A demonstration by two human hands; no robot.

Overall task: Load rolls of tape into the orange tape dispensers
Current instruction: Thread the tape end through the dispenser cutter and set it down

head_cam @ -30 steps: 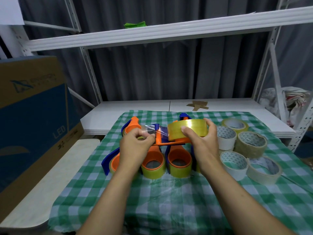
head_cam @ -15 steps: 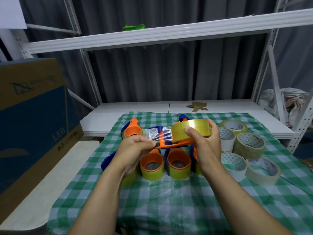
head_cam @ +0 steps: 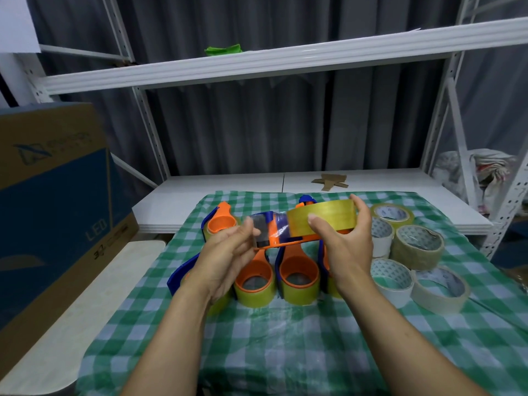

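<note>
A translucent yellow roll of packing tape [head_cam: 328, 217], seated on an orange plastic tape dispenser with blue trim [head_cam: 274, 238], is being gripped by the right hand [head_cam: 345, 252], thumb in front and fingers curled over the far rim, above the green-and-white checked cloth [head_cam: 285, 352]. A clear strip of tape [head_cam: 258, 224] is being pinched at 9 o'clock of the roll by the left hand [head_cam: 225, 252], its fingers only partly curled. Loaded orange dispensers [head_cam: 298, 277] are being left lying at 6 o'clock, and beige and white spare tape rolls [head_cam: 417, 247] at 3 o'clock.

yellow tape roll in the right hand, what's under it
An orange dispenser carries the roll; loaded dispensers lie on the checked cloth below. The right hand covers most of another.
</note>
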